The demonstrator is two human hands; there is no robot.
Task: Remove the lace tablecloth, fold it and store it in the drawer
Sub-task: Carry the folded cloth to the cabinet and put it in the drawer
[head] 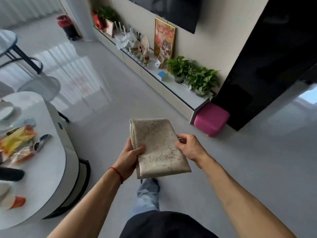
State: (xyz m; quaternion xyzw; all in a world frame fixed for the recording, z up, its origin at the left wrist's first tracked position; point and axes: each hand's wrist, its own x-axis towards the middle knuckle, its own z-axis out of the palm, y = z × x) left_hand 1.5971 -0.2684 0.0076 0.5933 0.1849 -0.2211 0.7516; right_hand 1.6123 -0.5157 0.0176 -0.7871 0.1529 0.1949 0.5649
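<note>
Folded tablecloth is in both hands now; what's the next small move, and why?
Probably carry it toward the low cabinet along the wall. The tablecloth already looks folded into a compact rectangle, held at its edges by the left hand and right hand, and no drawer stands open.

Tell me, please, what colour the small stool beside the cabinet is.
Bright pink stool, clearest in the head view.

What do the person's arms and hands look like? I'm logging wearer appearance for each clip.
Both forearms are bare, with no sleeves in view. The left hand has a thin red string bracelet at the wrist. The right hand shows no gloves, rings or watch.
</note>
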